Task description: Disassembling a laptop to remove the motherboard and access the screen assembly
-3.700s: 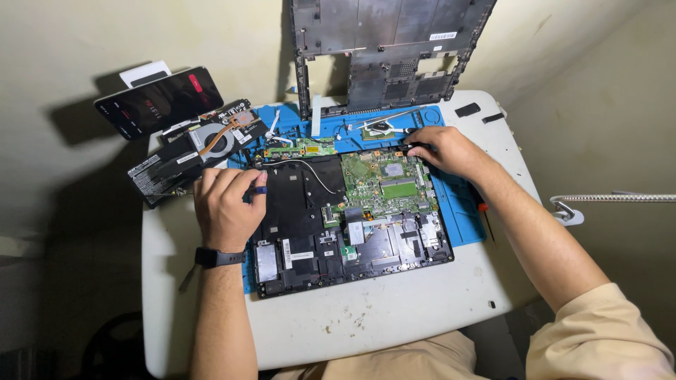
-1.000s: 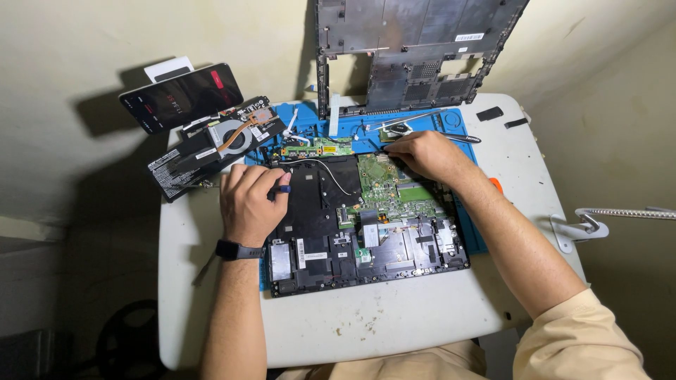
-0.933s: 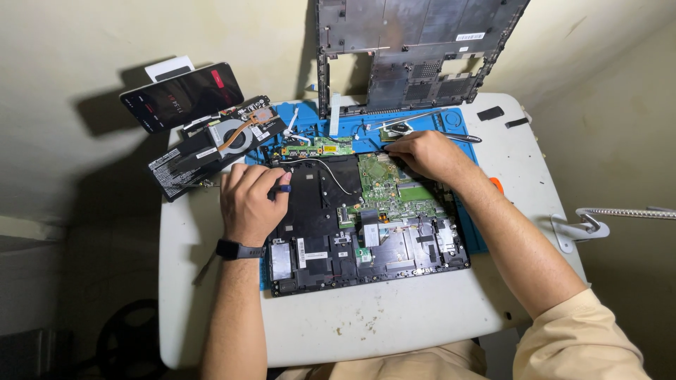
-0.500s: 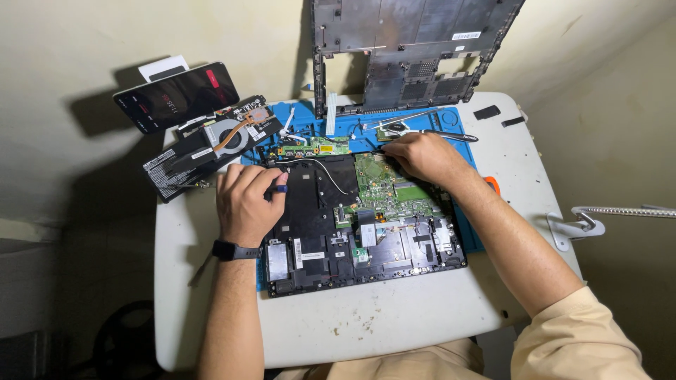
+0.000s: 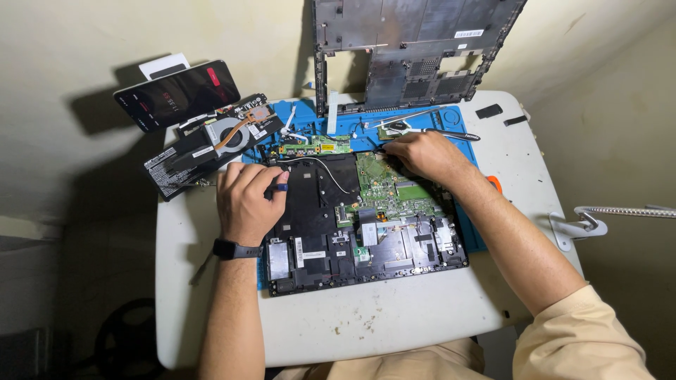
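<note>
An opened laptop base [image 5: 352, 232] lies on a blue repair mat [image 5: 310, 116], its green motherboard [image 5: 391, 190] exposed. My left hand [image 5: 246, 200], with a dark watch on the wrist, rests at the laptop's left edge and is closed around a small blue-tipped tool [image 5: 280, 187]. My right hand [image 5: 422, 155] presses down at the motherboard's upper edge; what its fingers grip is hidden. A thin black cable [image 5: 320, 165] runs across the black panel between the hands.
The laptop's bottom cover [image 5: 415, 49] leans upright against the wall behind. A phone [image 5: 176, 95], a fan with copper heat pipe [image 5: 229, 134] and a battery [image 5: 183, 165] lie at upper left. Tweezers [image 5: 440, 132] rest on the mat. A lamp arm [image 5: 620, 211] reaches in from the right.
The view has shifted slightly. Both hands stay in almost the same places on the laptop.
</note>
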